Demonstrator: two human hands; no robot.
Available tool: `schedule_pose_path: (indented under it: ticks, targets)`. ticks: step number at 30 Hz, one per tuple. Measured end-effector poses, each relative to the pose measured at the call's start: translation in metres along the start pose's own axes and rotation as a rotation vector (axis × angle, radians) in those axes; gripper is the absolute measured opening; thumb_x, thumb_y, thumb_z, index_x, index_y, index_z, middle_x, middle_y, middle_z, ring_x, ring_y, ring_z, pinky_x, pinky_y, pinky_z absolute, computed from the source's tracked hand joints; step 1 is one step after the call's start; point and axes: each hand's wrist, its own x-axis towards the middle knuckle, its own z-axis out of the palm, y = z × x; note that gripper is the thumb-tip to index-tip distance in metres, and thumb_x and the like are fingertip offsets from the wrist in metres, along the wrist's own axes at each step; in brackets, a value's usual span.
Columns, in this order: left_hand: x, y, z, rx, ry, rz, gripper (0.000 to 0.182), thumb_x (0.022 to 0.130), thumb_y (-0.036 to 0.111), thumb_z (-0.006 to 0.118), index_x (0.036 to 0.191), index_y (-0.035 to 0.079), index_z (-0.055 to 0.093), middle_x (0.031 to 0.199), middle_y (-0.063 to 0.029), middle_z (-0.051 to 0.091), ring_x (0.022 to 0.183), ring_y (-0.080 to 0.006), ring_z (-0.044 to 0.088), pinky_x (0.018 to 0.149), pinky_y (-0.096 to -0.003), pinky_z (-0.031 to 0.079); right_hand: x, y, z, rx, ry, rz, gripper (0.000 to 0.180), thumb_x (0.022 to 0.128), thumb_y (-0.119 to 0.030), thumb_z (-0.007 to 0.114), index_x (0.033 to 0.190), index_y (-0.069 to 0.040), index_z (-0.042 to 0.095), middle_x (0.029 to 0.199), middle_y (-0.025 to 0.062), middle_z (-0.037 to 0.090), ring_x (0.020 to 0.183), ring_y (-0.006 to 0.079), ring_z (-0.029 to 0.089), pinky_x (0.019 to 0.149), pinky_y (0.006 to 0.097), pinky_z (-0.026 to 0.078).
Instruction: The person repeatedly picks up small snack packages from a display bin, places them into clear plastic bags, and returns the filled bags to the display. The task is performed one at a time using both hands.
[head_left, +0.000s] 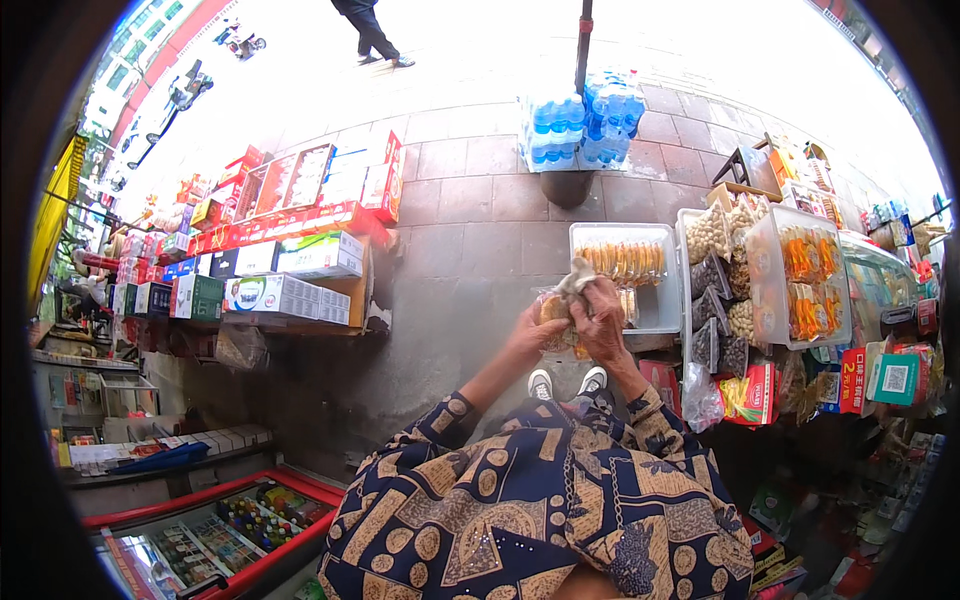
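Observation:
My left hand (534, 331) grips a clear-wrapped packet of round, golden-brown biscuits or cakes (553, 309); my fingers and the cloth hide part of it. In my right hand (604, 322) is a crumpled greyish-white cloth (576, 277), held against or just over the packet. Both hands meet in front of my body, above my shoes. Just beyond them to the right stands a translucent white plastic bin (660, 309). A row of similar wrapped snacks (619, 262) stands on edge inside it, with a few more partly hidden behind my right hand.
On the right, a tilted plastic bin (766, 281) holds orange-wrapped snacks beside bagged nuts (709, 229). Boxed drinks (262, 294) cover a stand at left. Shrink-wrapped water bottles (555, 124) surround a pole (583, 45). A red-framed freezer (300, 487) is lower left. A person (371, 30) walks beyond.

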Motion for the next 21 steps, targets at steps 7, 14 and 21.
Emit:
schedule_pose_path:
  ticks: [7,14,21]
  targets:
    - [-0.014,0.026,-0.011,0.026,-0.065,0.086,0.046,0.086,0.001,0.063,0.13,0.001,0.052,0.115,-0.0045,0.061,0.104,-0.0131,0.06,0.09,-0.03,0.049,0.02,-0.022,0.009,-0.012,-0.041,-0.052,0.02,0.078,-0.007,0.065,0.098,-0.005,0.064,0.1,0.014,0.06,0.093,0.0345,0.058,0.078,0.0446,0.048]
    - [-0.019,0.026,-0.016,0.047,-0.068,0.088,0.05,0.084,0.0,0.064,0.133,0.0,0.05,0.118,-0.0054,0.061,0.106,-0.0139,0.06,0.093,-0.0303,0.048,0.02,-0.014,0.024,0.118,0.012,0.111,0.021,0.082,-0.006,0.059,0.103,-0.002,0.061,0.096,0.0154,0.062,0.094,0.0336,0.061,0.083,0.0404,0.049]
    - [-0.03,0.04,-0.019,0.094,-0.121,0.078,0.054,0.083,0.0,0.064,0.135,-0.001,0.049,0.12,-0.0062,0.062,0.107,-0.0145,0.061,0.095,-0.0299,0.048,0.024,-0.011,0.011,0.332,-0.201,0.212,0.018,0.087,-0.003,0.058,0.103,0.004,0.059,0.094,0.0173,0.065,0.09,0.025,0.063,0.083,0.0355,0.048]
